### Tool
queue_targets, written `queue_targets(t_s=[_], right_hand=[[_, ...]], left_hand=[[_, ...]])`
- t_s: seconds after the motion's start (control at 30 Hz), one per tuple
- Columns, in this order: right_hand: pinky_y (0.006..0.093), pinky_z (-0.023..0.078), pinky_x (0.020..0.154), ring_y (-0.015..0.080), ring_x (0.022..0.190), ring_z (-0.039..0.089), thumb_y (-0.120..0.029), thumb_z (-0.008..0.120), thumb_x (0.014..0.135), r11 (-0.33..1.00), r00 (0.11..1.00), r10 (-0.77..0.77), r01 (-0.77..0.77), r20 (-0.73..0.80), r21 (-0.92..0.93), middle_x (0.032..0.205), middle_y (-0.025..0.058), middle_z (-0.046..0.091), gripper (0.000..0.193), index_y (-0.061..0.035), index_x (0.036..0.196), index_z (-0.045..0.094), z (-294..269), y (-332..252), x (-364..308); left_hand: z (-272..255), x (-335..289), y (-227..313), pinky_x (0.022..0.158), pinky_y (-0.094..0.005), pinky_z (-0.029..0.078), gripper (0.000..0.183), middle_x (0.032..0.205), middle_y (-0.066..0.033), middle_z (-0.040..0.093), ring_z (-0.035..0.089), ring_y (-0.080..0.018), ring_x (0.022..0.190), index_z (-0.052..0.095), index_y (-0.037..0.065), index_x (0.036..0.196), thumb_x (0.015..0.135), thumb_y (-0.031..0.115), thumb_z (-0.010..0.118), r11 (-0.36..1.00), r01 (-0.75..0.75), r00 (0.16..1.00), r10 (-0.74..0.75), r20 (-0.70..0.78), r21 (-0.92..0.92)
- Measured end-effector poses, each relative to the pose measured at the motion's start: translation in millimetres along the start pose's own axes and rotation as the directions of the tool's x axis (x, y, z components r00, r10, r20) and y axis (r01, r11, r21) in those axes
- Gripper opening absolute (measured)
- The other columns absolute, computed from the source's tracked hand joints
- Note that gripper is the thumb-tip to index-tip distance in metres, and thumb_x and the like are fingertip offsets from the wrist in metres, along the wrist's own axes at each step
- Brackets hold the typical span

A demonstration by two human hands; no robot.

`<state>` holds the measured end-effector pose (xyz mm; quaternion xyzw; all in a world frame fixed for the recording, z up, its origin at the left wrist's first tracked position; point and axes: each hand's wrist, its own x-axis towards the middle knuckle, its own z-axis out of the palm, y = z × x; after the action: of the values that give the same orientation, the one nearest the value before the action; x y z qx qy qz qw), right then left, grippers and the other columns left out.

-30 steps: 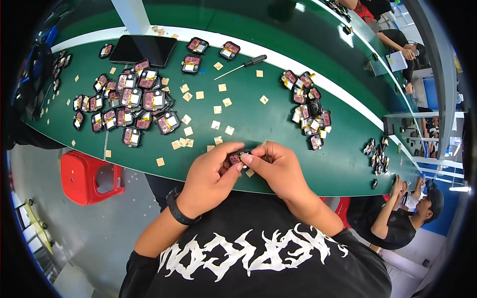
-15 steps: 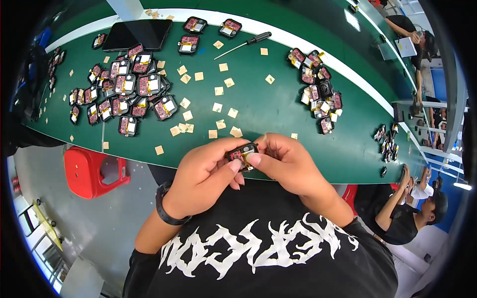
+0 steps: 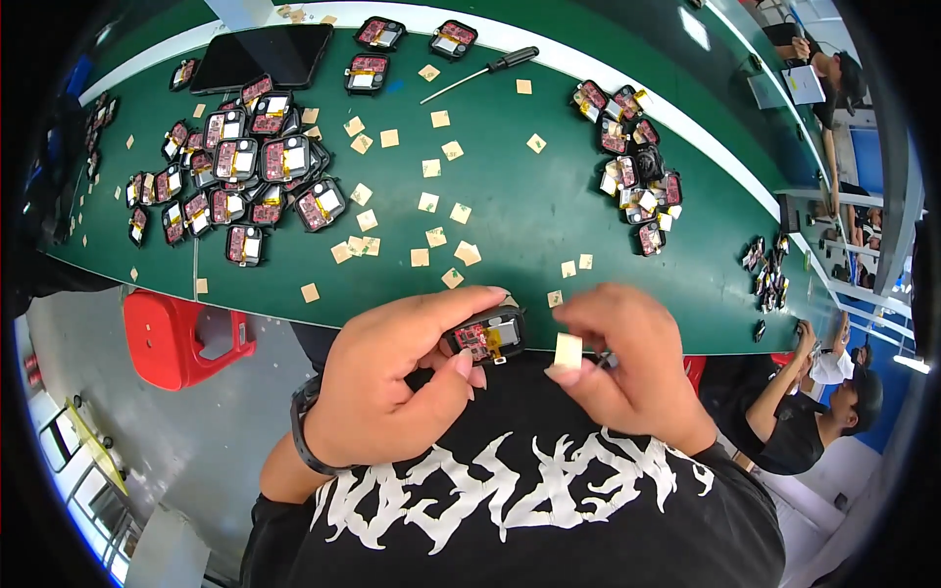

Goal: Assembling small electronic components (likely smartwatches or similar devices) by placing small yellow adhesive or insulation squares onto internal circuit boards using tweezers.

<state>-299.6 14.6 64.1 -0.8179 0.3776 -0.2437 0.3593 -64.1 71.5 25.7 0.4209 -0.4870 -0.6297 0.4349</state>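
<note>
My left hand (image 3: 397,377) is closed around a small black device housing (image 3: 487,335) held just off the table's near edge. Its open face shows a red circuit board and a grey, flat rectangular part, with the thumb along the lower edge. Apart from it, to the right, my right hand (image 3: 627,358) pinches a small pale cream rectangular piece (image 3: 568,351) on the thumb tip. That hand is slightly blurred, and something dark shows behind its fingers.
Similar housings (image 3: 235,159) are heaped on the green table's left; more lie in a right cluster (image 3: 627,162). Beige paper squares (image 3: 428,202) are scattered between. A screwdriver (image 3: 480,74) and black flat panel (image 3: 263,61) lie at the back. A red stool (image 3: 176,338) stands left; other people sit right.
My right hand has moved right, away from the housing, with the pale piece in its fingers. The left hand still holds the housing, whose board and grey part are now uncovered.
</note>
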Motion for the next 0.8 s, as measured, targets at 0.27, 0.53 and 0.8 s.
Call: queue_targets(t_s=[0.27, 0.53, 0.8], right_hand=[[0.0265, 0.041, 0.047, 0.0132, 0.059, 0.046, -0.008, 0.071, 0.067, 0.847, 0.897, -0.425, 0.442, 0.124, -0.295, 0.074, 0.0004, 0.045, 0.034, -0.0038, 0.101, 0.069, 8.4, -3.4, -0.7], [0.026, 0.042, 0.046, 0.0133, 0.061, 0.048, -0.009, 0.071, 0.068, 0.782, 0.889, -0.433, 0.452, 0.148, -0.428, 0.073, 0.0, 0.045, 0.03, -0.0017, 0.097, 0.068, 21.4, -7.1, 4.0], [0.0275, 0.042, 0.046, 0.0141, 0.061, 0.049, -0.009, 0.072, 0.081, 0.778, 0.929, -0.336, 0.367, 0.156, -0.51, 0.071, 0.0013, 0.043, 0.014, -0.0055, 0.076, 0.059, 35.4, -11.2, 0.8]], left_hand=[[2.6, -2.1, 6.6, 0.068, -0.0299, 0.057, 0.044, 0.097, -0.0137, 0.071, 0.071, -0.0177, 0.074, 0.06, -0.003, 0.136, 0.093, -0.006, 0.057, 0.983, -0.065, 0.998, 0.068, -0.016, 0.172], [5.5, -3.8, 10.8, 0.066, -0.0279, 0.057, 0.038, 0.091, -0.0118, 0.073, 0.072, -0.0161, 0.072, 0.063, -0.004, 0.134, 0.097, -0.006, 0.055, 0.944, -0.111, 0.992, 0.122, -0.016, 0.311], [5.6, -5.8, 0.4, 0.07, -0.0291, 0.059, 0.033, 0.1, -0.017, 0.075, 0.076, -0.0201, 0.078, 0.065, -0.005, 0.129, 0.098, -0.005, 0.056, 0.925, -0.055, 0.998, 0.066, -0.016, 0.377]])
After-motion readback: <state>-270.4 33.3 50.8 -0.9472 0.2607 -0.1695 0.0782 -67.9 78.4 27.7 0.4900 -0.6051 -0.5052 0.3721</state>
